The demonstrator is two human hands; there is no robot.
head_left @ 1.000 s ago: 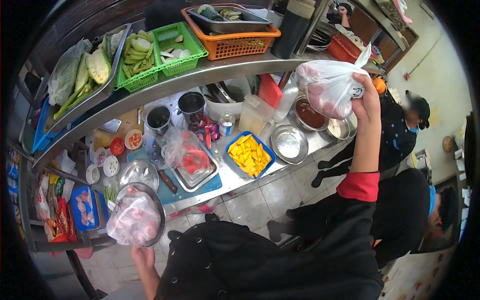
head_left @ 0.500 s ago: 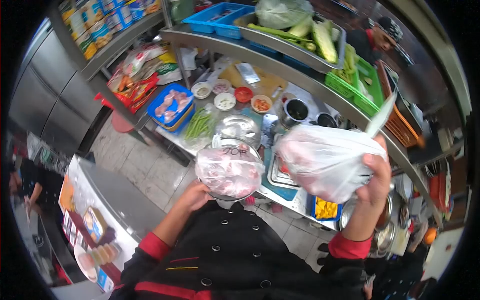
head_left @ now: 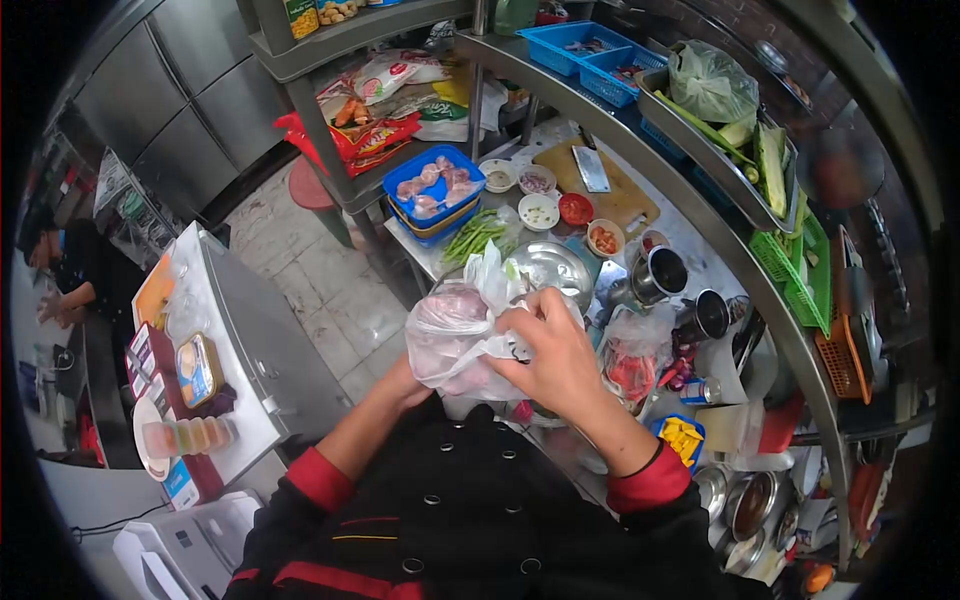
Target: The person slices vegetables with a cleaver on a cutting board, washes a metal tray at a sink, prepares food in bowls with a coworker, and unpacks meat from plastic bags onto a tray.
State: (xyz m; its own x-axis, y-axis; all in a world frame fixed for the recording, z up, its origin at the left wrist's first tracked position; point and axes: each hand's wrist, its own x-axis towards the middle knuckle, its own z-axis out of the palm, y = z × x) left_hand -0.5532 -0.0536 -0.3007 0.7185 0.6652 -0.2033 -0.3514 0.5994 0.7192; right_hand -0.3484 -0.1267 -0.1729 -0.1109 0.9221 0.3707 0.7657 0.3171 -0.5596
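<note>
A white, see-through plastic bag of pinkish meat is held in front of my chest. My left hand supports it from the lower left; its fingers are hidden under the bag. My right hand is closed on the gathered plastic at the bag's right side, thumb and fingers pinching it. Just beyond the bag lies a round metal lid or plate, with green beans to its left. Right of my right hand, another plastic bag with reddish contents lies on the counter.
A blue tray of raw chicken stands beyond the bag, near small bowls of chopped ingredients. A cleaver lies on a cutting board. A metal shelf crosses above the counter. At far left a person works.
My right hand has come down and left from holding a bag up at the right, and now pinches the plastic over my left hand. The view has turned left.
</note>
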